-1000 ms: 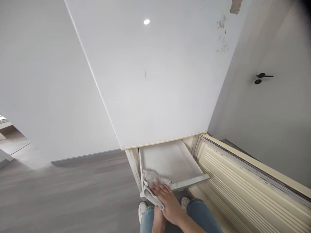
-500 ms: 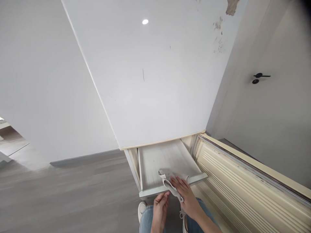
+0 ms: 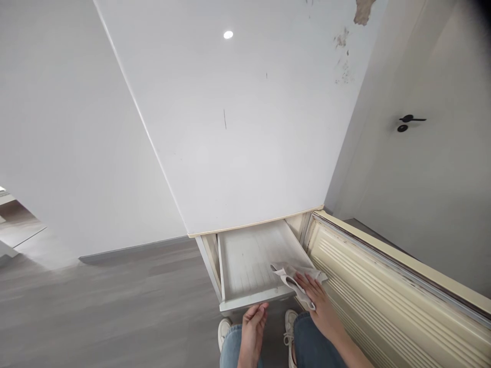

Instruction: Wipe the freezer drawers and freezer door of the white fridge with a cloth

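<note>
A shallow white drawer [image 3: 245, 260] sticks out from the white cabinet of a fridge-like unit. My right hand [image 3: 316, 299] lies with fingers extended over a pale grey cloth [image 3: 286, 269], pressing it on the drawer's front right corner. Part of the cloth is folded and hangs over the front edge. At the middle of that edge my left hand [image 3: 253, 327] is closed, thumb and fingertips together against the lip from below. Its other fingers are curled and partly hidden. Faint streaks mark the drawer's surface.
A cream ribbed door [image 3: 364, 276] stands open along the right side. Above the drawer spreads the unit's white top [image 3: 253, 153]. Grey wood-look floor [image 3: 134, 306] lies to the left; my shoes [image 3: 289, 327] and knees are below. A black handle [image 3: 412, 118] is on the far right door.
My right hand has slid the cloth rightward along the drawer's front, from near the middle to the right corner. My left hand has stayed at the front edge.
</note>
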A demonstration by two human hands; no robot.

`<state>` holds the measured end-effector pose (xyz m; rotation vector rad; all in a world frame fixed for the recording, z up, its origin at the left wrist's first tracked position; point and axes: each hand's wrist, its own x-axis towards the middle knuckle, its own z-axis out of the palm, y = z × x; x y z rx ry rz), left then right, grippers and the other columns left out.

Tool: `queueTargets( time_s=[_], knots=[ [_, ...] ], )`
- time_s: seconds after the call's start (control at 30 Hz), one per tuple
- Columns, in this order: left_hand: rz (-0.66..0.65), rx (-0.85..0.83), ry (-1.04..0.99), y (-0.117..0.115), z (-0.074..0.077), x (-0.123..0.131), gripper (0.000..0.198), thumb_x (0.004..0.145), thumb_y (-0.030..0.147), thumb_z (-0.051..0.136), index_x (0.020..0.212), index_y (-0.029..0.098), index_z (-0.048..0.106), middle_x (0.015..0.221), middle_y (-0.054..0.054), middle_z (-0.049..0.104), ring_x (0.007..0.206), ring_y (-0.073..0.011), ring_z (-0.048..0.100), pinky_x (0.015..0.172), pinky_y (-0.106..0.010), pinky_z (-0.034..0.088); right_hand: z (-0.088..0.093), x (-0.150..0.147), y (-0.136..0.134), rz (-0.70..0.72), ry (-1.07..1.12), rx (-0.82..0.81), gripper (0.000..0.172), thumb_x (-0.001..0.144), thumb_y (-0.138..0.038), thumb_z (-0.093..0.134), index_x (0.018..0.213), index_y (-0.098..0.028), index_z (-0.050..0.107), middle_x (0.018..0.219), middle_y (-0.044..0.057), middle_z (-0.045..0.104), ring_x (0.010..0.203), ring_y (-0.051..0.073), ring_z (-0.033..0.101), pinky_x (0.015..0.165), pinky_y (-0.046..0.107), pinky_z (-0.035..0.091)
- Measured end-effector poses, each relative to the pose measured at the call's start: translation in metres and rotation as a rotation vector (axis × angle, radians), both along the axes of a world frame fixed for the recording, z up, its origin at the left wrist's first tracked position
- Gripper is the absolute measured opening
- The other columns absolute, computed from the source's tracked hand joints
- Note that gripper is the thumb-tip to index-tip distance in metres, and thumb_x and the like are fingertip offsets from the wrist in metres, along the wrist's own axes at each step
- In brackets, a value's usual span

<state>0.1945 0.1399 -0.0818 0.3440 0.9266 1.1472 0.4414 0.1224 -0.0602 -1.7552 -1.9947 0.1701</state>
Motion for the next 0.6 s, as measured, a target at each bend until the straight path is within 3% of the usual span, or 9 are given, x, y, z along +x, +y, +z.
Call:
queueTargets(
  time_s=[0.13,0.23,0.33,0.43,0.5,0.6],
  knots=[
    [0.016,-0.010,-0.013,0.000,-0.002,0.000,0.017,0.055,0.021,0.085,0.068,0.016,0.077,0.087,-0.012,0.080,0.109,-0.0347,0.069,0.104,-0.043,0.052,0.006,0.017,-0.004,-0.063,0.123,-0.029,0.056,0.091,-0.021,0.029,0.145,-0.021,0.046,0.154,0.003,0.039,0.147,0.022,0.024,0.122,0.049,0.019],
    [0.023,-0.010,-0.018,0.001,-0.003,0.000,0.015,0.056,0.020,0.084,0.068,0.017,0.076,0.086,-0.011,0.081,0.105,-0.0335,0.071,0.099,-0.043,0.055,0.011,0.030,-0.006,-0.142,0.355,-0.045,0.055,0.090,-0.027,0.031,0.141,-0.016,0.050,0.155,0.008,0.037,0.147,0.023,0.024,0.121,0.046,0.019],
    [0.016,-0.002,-0.027,0.001,-0.003,0.001,0.013,0.057,0.018,0.084,0.068,0.016,0.076,0.084,-0.011,0.081,0.099,-0.0316,0.073,0.093,-0.040,0.058,0.015,0.038,-0.010,-0.409,0.738,-0.071,0.056,0.084,-0.039,0.043,0.132,-0.014,0.056,0.149,0.013,0.046,0.142,0.028,0.035,0.119,0.046,0.025],
    [0.016,0.010,-0.038,0.001,-0.002,0.001,0.016,0.057,0.017,0.084,0.070,0.013,0.076,0.085,-0.013,0.080,0.096,-0.0293,0.073,0.089,-0.035,0.058,0.028,0.038,-0.019,-0.727,1.215,-0.075,0.054,0.071,-0.050,0.064,0.113,-0.016,0.065,0.128,0.013,0.064,0.131,0.033,0.050,0.117,0.048,0.031],
    [0.022,0.011,-0.054,0.001,-0.001,0.001,0.016,0.058,0.016,0.084,0.071,0.011,0.077,0.085,-0.013,0.080,0.094,-0.0272,0.074,0.086,-0.032,0.058,0.042,0.035,-0.028,-0.793,1.556,-0.043,0.056,0.061,-0.050,0.077,0.106,-0.019,0.066,0.121,0.010,0.068,0.127,0.031,0.053,0.113,0.045,0.039],
    [0.037,-0.001,-0.087,0.001,0.000,0.002,0.012,0.059,0.014,0.083,0.069,0.012,0.076,0.082,-0.012,0.080,0.091,-0.0268,0.074,0.085,-0.032,0.057,0.066,0.028,-0.044,-0.723,1.920,-0.014,0.058,0.057,-0.043,0.084,0.108,-0.023,0.066,0.120,0.007,0.069,0.123,0.027,0.057,0.098,0.039,0.055]
  ],
)
